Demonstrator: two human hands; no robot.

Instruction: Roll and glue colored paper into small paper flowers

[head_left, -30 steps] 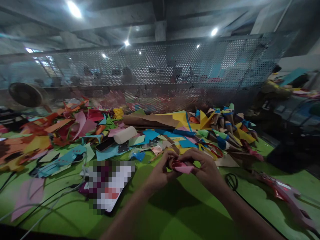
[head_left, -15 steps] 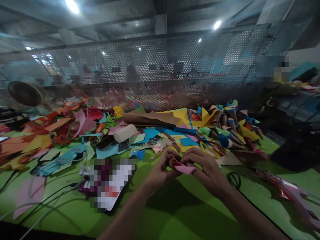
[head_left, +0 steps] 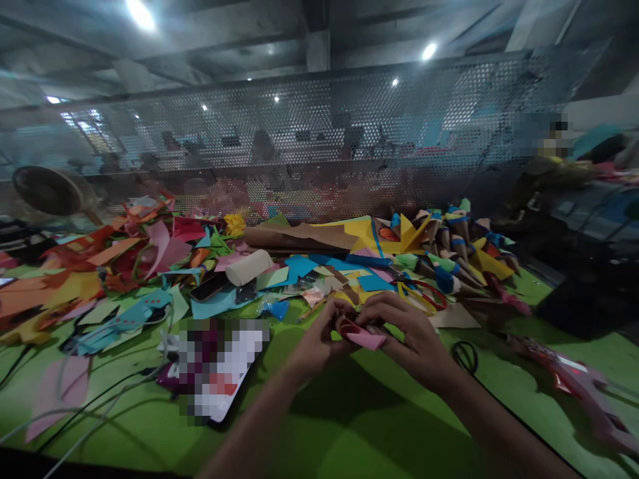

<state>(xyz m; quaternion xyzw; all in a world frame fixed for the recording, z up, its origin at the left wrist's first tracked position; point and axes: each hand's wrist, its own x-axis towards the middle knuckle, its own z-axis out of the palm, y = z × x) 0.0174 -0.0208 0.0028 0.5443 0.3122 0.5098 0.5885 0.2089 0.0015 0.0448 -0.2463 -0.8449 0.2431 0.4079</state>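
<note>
The pink paper piece (head_left: 367, 338), which is curled at its left end, is above the near middle part of the green table (head_left: 349, 426). The left hand (head_left: 327, 332) grasps its curled end, and the right hand (head_left: 404, 332) pinches it from the right side; so 2 hands hold 1 piece. To the left of the hands, a phone (head_left: 232, 376) lies on the table, partly blurred. On the right there is a pink glue gun (head_left: 582, 382), and between it and the right hand is a loop of black cable (head_left: 464, 357). Just beyond the right hand are scissors (head_left: 432, 293) with red and yellow colours. Farther, near the middle, a pale paper roll (head_left: 248, 267) lies among coloured scraps (head_left: 299, 267). At the far left stands 1 fan (head_left: 47, 191); at the far right, 1 person (head_left: 549, 173) is seen.
</note>
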